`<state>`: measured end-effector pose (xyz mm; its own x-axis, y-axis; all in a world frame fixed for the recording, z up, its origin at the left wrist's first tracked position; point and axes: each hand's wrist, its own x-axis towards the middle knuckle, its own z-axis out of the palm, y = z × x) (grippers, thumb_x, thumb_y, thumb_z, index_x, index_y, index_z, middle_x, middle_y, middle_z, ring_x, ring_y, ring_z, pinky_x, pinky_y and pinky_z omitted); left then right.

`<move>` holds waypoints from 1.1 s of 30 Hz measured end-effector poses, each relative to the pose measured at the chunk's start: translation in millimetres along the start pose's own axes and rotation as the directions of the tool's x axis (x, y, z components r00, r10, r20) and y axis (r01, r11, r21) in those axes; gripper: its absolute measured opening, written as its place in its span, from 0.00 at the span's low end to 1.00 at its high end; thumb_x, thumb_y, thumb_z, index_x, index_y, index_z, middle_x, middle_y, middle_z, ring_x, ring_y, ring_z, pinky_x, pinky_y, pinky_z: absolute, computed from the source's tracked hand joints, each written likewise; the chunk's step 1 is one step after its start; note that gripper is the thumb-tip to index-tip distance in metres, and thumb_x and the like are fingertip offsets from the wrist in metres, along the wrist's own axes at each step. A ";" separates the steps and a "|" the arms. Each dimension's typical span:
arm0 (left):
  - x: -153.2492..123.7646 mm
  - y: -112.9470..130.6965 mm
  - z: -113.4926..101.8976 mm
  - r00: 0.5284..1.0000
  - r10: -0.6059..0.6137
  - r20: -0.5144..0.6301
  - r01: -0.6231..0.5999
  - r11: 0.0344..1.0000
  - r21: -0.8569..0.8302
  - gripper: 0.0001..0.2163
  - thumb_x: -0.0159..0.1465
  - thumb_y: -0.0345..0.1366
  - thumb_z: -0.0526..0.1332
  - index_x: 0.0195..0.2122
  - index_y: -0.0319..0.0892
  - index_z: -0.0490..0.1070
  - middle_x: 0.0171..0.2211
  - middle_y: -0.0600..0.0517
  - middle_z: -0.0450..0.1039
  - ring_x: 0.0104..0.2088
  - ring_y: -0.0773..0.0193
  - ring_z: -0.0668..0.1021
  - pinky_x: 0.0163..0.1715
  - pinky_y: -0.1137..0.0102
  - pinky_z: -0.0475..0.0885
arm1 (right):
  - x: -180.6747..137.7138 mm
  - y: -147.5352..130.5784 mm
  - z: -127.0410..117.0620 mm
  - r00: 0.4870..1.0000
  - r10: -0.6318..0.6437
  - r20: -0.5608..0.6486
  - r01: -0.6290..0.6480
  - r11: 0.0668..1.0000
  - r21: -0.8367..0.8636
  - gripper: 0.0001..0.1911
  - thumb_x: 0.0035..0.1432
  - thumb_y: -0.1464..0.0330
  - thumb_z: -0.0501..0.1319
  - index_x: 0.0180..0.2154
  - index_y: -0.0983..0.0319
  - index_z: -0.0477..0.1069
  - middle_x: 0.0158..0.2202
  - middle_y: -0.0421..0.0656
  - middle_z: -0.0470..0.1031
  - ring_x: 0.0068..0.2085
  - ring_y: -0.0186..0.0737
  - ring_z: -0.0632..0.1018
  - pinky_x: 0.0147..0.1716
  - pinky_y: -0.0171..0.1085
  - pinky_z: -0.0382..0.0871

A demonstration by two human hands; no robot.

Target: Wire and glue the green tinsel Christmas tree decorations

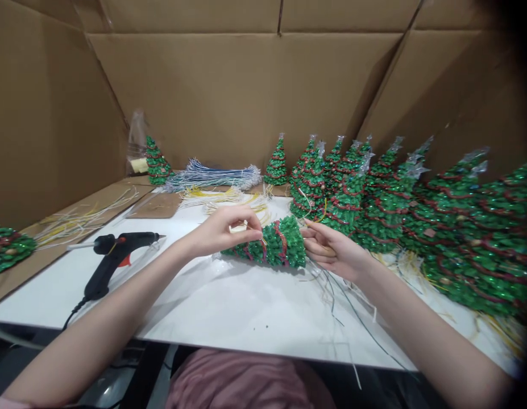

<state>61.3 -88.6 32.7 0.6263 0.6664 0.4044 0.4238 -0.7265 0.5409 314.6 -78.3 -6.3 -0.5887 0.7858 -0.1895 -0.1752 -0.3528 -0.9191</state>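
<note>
A small green artificial Christmas tree [284,244] with a red garland lies on its side on the white table, its wide base towards the right. Above its middle, my left hand [229,230] is pinched closed, with a short pale wire end showing at the fingertips. Beside the base, my right hand [337,250] is closed, thumb against fingers, on thin wires. A yellow wire [324,210] and a white wire [306,200] stick up from around these fingers. Other loose thin wires [348,301] trail below the right hand.
A black glue gun [112,264] lies at the left. Several upright trees [382,193] crowd the right side, over scattered wires. Bundled blue and white wires [220,175] and yellow ones [212,196] lie at the back. Cardboard walls [246,85] enclose the table [229,307].
</note>
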 end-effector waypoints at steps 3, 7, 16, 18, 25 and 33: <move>-0.5 -0.3 -2.0 0.998 -0.053 -0.037 0.053 0.999 -0.014 0.08 0.63 0.37 0.57 0.30 0.39 0.70 0.27 0.55 0.70 0.26 0.72 0.66 0.25 0.75 0.58 | -1.3 -1.3 1.8 0.999 0.017 -0.031 -0.019 0.997 -0.075 0.21 0.58 0.52 0.52 0.27 0.62 0.64 0.08 0.27 0.44 0.12 0.27 0.41 0.08 0.27 0.39; -1.0 -1.9 -6.2 0.994 -0.084 -0.075 0.087 0.996 0.036 0.09 0.63 0.38 0.58 0.30 0.39 0.71 0.24 0.56 0.68 0.23 0.72 0.64 0.23 0.75 0.57 | -2.8 0.2 5.9 0.999 -0.029 -0.040 0.019 0.974 -0.226 0.26 0.55 0.45 0.51 0.23 0.61 0.60 0.09 0.28 0.44 0.13 0.26 0.41 0.10 0.29 0.37; -9.6 -11.6 -12.6 0.993 -0.076 -0.095 0.088 0.987 0.132 0.08 0.63 0.36 0.57 0.33 0.40 0.73 0.29 0.53 0.74 0.27 0.70 0.69 0.26 0.75 0.59 | -1.8 5.6 1.4 0.987 -0.154 0.052 0.163 0.928 -0.334 0.35 0.38 0.32 0.47 0.19 0.59 0.53 0.11 0.29 0.42 0.14 0.25 0.42 0.12 0.31 0.37; -12.2 -14.3 -12.7 0.994 -0.073 -0.082 0.084 0.987 0.136 0.08 0.64 0.36 0.56 0.34 0.40 0.73 0.30 0.53 0.74 0.27 0.70 0.69 0.26 0.75 0.60 | -1.4 7.0 -0.8 0.982 -0.178 0.060 0.188 0.922 -0.338 0.34 0.37 0.34 0.53 0.20 0.60 0.56 0.12 0.28 0.43 0.15 0.24 0.42 0.13 0.31 0.36; -15.4 -13.1 -11.4 0.992 -0.060 -0.110 0.075 0.987 0.144 0.07 0.62 0.36 0.58 0.32 0.40 0.73 0.27 0.54 0.74 0.26 0.71 0.70 0.25 0.76 0.61 | -0.3 8.5 5.2 0.975 -0.218 -0.053 0.164 0.855 -0.492 0.26 0.41 0.49 0.66 0.22 0.61 0.57 0.15 0.29 0.44 0.17 0.23 0.46 0.15 0.30 0.37; -16.2 -9.5 -5.2 0.999 0.010 -0.048 -0.001 0.983 0.185 0.08 0.64 0.37 0.57 0.32 0.40 0.72 0.28 0.53 0.74 0.27 0.70 0.70 0.27 0.75 0.62 | 0.8 8.1 12.1 0.963 -0.234 -0.131 0.103 0.774 -0.625 0.30 0.46 0.52 0.65 0.17 0.60 0.47 0.15 0.30 0.42 0.16 0.23 0.49 0.15 0.30 0.39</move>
<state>43.7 -91.6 24.8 0.5984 0.6666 0.4444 0.5371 -0.7454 0.3949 303.1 -86.7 -9.7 -0.4224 0.9063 -0.0128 0.2975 0.1253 -0.9465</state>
